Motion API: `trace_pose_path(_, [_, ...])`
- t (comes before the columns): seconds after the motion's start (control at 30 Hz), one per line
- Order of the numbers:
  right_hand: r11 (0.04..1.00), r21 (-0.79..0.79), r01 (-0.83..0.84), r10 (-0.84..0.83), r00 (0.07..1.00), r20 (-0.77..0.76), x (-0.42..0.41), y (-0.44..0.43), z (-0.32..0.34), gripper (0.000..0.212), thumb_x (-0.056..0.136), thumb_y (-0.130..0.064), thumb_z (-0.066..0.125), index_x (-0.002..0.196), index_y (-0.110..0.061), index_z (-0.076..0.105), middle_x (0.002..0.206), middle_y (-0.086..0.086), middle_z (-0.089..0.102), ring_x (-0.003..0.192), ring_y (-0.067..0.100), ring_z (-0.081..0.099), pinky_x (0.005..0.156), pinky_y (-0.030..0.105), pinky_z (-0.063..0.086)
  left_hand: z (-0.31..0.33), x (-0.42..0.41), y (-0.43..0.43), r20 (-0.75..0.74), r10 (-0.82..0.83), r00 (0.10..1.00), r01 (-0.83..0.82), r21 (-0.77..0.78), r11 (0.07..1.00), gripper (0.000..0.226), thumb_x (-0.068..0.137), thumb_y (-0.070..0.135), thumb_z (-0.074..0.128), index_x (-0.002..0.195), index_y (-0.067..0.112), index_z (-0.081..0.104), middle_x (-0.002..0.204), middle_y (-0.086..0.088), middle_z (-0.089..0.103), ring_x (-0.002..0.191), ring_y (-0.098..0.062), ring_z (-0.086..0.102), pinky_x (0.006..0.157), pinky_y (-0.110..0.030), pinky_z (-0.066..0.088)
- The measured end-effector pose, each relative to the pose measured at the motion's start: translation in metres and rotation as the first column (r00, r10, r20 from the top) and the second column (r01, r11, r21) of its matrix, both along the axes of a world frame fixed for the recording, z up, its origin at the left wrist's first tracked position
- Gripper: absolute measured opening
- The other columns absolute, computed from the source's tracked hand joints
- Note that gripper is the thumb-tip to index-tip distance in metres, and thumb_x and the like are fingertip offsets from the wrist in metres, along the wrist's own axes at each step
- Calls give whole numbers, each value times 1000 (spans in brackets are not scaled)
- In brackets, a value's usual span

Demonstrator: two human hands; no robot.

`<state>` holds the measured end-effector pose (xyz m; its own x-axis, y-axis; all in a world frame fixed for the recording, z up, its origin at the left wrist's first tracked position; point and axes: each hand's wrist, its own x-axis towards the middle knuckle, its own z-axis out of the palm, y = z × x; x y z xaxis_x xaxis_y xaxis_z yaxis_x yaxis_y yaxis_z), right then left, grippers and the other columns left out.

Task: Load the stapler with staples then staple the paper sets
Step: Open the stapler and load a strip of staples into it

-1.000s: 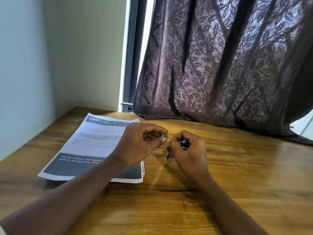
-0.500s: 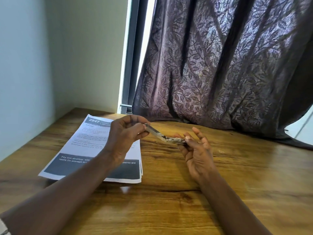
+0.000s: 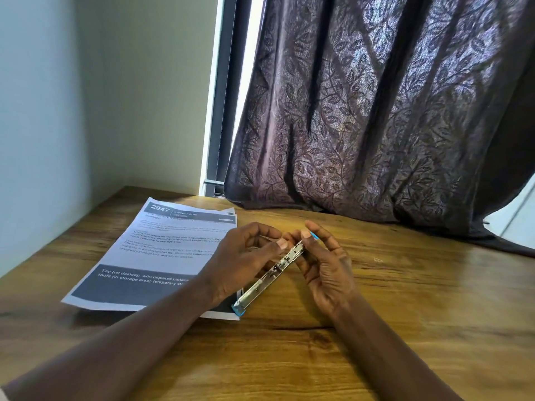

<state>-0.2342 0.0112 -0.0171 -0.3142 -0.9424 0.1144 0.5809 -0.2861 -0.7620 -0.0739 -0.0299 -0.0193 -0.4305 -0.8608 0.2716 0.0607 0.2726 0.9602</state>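
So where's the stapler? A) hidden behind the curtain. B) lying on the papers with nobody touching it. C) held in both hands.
C: the left hand and right hand both pinch the opened stapler near its top end, beside the papers.

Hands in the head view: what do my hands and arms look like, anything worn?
The left hand and right hand are bare: no gloves, rings, watch or bracelets show. Nails look short and unpainted. Both forearms are uncovered; a pale sliver at the bottom left corner may be a sleeve edge.
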Motion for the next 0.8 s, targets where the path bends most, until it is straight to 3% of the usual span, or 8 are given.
trace_pose_path(0.17, [1000, -1, 14, -14, 977, -214, 6, 1, -2, 37, 77, -11, 76, 113, -7, 71, 103, 17, 77, 88, 21, 75, 66, 29, 60, -2, -2, 2, 55, -30, 998, 27, 68, 997, 22, 91, 30, 74, 107, 16, 74, 97, -5, 80, 89, -19, 76, 79, -37, 60])
trace_pose_path(0.3, [999, -38, 5, -19, 926, -378, 6, 3, -3, 38, 81, -18, 75, 117, -7, 72, 107, 13, 78, 91, 20, 74, 64, 30, 58, -1, -3, 8, 0, -49, 999, 49, 142, 989, 25, 91, 35, 71, 96, 12, 78, 91, -12, 78, 73, -14, 68, 63, -31, 56])
trace_pose_path(0.37, [998, -64, -4, -25, 895, -445, 5, 3, -4, 33, 86, -17, 72, 118, -8, 72, 107, 11, 78, 91, 20, 75, 63, 30, 58, -2, -4, 8, 12, -55, 998, 53, 145, 988, 27, 92, 37, 69, 94, 12, 79, 89, -12, 78, 76, -17, 67, 68, -35, 55])
trace_pose_path(0.5, [993, -113, -16, -45, 855, -516, 5, 3, -5, 28, 93, -16, 66, 119, -6, 72, 106, 12, 78, 92, 20, 75, 63, 27, 58, -2, -4, 7, 12, -62, 998, 59, 184, 981, 24, 96, 31, 66, 92, 12, 80, 94, -12, 79, 87, -28, 70, 80, -40, 54])
trace_pose_path(0.67, [984, -174, -46, -63, 819, -571, 7, 2, -4, 37, 89, -7, 70, 125, -5, 67, 103, 13, 78, 91, 17, 76, 67, 20, 56, 2, -1, 9, -40, -83, 996, 90, 227, 970, 19, 96, 22, 66, 99, 9, 79, 93, -10, 79, 83, -14, 73, 66, -27, 57])
trace_pose_path(0.8, [978, -205, -28, -101, 799, -592, 7, 1, -6, 28, 91, -4, 69, 118, -8, 70, 103, 11, 79, 96, 21, 76, 71, 22, 58, 2, -1, 8, -24, -74, 997, 78, 242, 967, 17, 96, 18, 65, 99, 8, 79, 93, -9, 79, 85, -15, 72, 67, -29, 60])
